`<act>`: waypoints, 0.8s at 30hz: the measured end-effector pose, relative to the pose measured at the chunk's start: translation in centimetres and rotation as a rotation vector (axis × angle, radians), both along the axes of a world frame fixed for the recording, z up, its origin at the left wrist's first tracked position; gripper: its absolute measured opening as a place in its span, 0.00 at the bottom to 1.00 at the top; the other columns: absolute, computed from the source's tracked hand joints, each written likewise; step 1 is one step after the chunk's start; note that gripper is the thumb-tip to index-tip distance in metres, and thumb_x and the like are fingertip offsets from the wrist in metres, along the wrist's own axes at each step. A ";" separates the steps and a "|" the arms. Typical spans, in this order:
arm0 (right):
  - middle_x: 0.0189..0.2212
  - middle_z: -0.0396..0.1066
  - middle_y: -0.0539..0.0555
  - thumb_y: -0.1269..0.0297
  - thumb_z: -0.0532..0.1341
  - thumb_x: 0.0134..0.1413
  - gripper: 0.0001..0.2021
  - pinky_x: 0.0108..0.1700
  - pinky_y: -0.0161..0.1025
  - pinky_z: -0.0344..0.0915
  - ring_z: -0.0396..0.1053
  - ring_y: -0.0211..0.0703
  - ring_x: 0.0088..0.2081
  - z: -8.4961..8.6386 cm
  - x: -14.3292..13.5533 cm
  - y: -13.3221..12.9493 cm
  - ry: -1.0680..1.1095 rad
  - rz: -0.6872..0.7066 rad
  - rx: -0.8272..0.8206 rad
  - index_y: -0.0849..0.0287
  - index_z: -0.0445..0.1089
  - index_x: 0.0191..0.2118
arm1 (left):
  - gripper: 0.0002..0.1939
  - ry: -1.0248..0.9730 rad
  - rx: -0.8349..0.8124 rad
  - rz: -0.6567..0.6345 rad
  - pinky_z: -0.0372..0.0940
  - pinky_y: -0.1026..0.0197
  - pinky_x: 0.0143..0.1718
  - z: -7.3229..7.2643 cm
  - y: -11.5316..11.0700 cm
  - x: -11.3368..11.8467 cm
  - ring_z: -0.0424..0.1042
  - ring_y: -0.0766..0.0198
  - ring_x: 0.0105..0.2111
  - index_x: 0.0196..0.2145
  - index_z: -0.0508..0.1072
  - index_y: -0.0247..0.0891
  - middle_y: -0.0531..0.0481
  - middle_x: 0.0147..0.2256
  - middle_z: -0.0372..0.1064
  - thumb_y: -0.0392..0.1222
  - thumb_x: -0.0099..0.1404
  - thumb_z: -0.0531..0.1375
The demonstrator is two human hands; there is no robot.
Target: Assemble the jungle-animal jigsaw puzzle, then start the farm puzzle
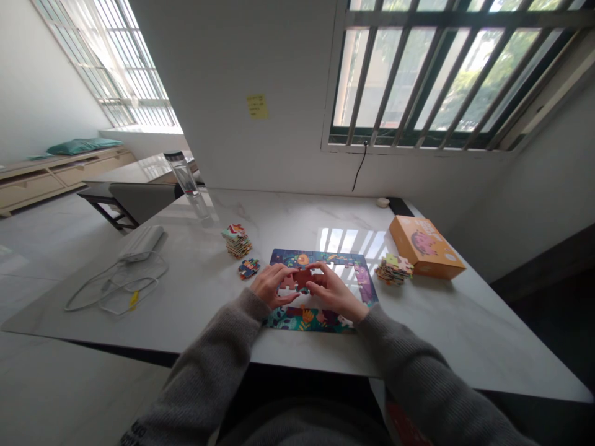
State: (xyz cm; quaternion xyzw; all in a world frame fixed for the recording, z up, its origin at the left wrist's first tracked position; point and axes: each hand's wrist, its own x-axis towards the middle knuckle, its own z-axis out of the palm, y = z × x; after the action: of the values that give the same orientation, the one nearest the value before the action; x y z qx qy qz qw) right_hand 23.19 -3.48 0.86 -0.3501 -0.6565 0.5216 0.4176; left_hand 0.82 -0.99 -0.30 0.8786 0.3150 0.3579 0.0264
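Observation:
Both hands meet over a partly assembled jigsaw puzzle [279, 317], whose dark, colourful border frames a bare middle. Between them are reddish-brown puzzle pieces [302, 280], which look joined. My left hand [274, 285] grips their left side, thumb below and fingers above. On the other side, my right hand [335, 292] pinches them with thumb and forefinger. The fingers hide part of the pieces, so I cannot tell whether they rest on the table. Close to my left hand lies a small pile of dark puzzle pieces [248, 268].
A taller stack of puzzle pieces [237, 241] stands at the left, another stack [394, 269] at the right beside an orange box [427, 244]. A white power bank-like block [142, 243] with cables lies far left. A clear bottle [183, 174] stands near the table's back left corner.

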 end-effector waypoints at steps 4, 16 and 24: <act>0.41 0.73 0.55 0.66 0.61 0.60 0.17 0.43 0.45 0.70 0.73 0.45 0.41 -0.1 0.6 0.1 -0.175 -0.087 0.219 0.55 0.61 0.53 | 0.25 0.001 -0.014 0.004 0.68 0.55 0.43 0.1 -0.1 0.0 0.72 0.56 0.39 0.54 0.68 0.38 0.45 0.41 0.72 0.43 0.60 0.65; 0.45 0.72 0.55 0.65 0.65 0.61 0.13 0.54 0.49 0.64 0.67 0.49 0.48 0.4 2.6 0.9 -0.610 -0.104 0.677 0.53 0.69 0.51 | 0.27 -0.015 -0.150 0.096 0.65 0.51 0.50 -0.3 0.2 -0.3 0.71 0.55 0.43 0.61 0.64 0.39 0.47 0.42 0.74 0.39 0.64 0.58; 0.45 0.73 0.55 0.64 0.65 0.61 0.11 0.54 0.48 0.61 0.63 0.50 0.49 -0.8 2.5 1.3 -0.796 -0.089 0.676 0.51 0.73 0.49 | 0.16 0.112 -0.208 0.037 0.67 0.48 0.54 -1.8 1.4 -0.9 0.69 0.53 0.49 0.46 0.77 0.36 0.41 0.47 0.73 0.33 0.64 0.54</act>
State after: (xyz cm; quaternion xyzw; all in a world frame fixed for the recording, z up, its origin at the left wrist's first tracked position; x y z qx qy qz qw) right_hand 25.65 -2.20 0.02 -0.3945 -0.8806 0.0889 0.2471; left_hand -0.09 0.45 -2.14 0.8839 0.3675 0.2740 0.0929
